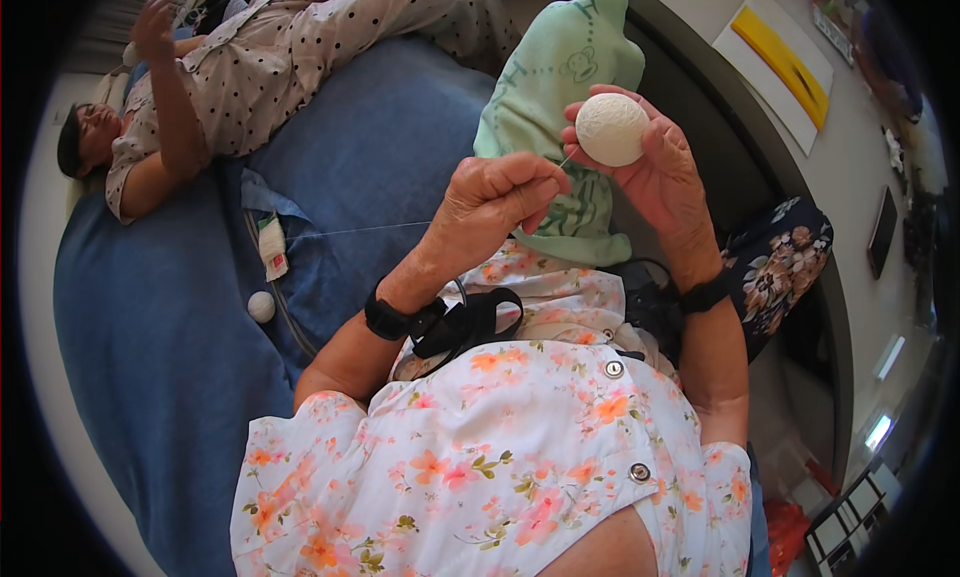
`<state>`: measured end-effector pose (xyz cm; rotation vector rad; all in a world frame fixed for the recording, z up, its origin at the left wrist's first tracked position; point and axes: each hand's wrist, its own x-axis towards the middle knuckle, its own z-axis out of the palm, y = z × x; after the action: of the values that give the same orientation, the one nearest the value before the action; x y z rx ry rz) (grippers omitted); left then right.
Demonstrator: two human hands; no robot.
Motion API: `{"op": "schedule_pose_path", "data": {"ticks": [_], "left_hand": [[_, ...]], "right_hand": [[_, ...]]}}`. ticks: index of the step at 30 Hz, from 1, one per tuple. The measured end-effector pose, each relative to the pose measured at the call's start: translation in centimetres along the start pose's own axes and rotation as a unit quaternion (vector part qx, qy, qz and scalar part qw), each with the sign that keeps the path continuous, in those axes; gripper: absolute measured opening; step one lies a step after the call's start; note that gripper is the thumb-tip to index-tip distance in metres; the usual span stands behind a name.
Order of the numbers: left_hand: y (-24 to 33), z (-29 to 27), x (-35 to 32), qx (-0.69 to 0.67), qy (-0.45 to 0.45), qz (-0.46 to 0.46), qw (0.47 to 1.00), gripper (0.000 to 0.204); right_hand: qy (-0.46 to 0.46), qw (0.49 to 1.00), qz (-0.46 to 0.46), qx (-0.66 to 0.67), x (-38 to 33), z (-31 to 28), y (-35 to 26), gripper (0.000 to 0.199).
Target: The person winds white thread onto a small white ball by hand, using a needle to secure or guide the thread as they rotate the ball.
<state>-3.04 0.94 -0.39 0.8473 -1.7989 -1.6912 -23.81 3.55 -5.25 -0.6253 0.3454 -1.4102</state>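
A cream-white ball wound with thread rests in my right hand, its fingers curled behind and around it. My left hand is closed in a pinch on a thin white thread. One stretch of the thread runs up to the ball. The other goes left to a whitish thread spool lying on the blue cover. Near the spool sits a smaller white ball, touched by neither hand. Beneath both hands a pale green cloth with dark print drapes over my lap.
Another person in dotted clothes reclines at the upper left on the blue-covered seat. To the right, a pale table holds a yellow item on white paper and a dark phone. A dark floral cushion-like fabric lies by my right forearm.
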Motion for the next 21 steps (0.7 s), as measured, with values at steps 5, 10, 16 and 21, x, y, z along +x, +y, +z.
{"op": "schedule_pose_path", "data": {"ticks": [5,10,16,21], "left_hand": [[0.24,0.16,0.09,-0.003,0.001,0.003,1.0,0.013],[0.26,0.2,0.11,-0.018,-0.002,-0.016,1.0,0.016],[0.25,0.1,0.2,-0.022,-0.003,-0.029,0.999,0.017],[0.12,0.08,0.25,-0.026,-0.007,-0.025,0.999,0.018]], "right_hand": [[-0.009,0.998,-0.009,-0.063,-0.07,0.18,0.0,0.063],[-0.001,0.996,-0.01,-0.092,-0.19,0.38,-0.2,0.067],[0.004,0.991,-0.007,-0.133,-0.21,0.56,-0.29,0.07],[0.009,0.99,0.004,-0.141,-0.31,0.83,-0.34,0.072]]}}
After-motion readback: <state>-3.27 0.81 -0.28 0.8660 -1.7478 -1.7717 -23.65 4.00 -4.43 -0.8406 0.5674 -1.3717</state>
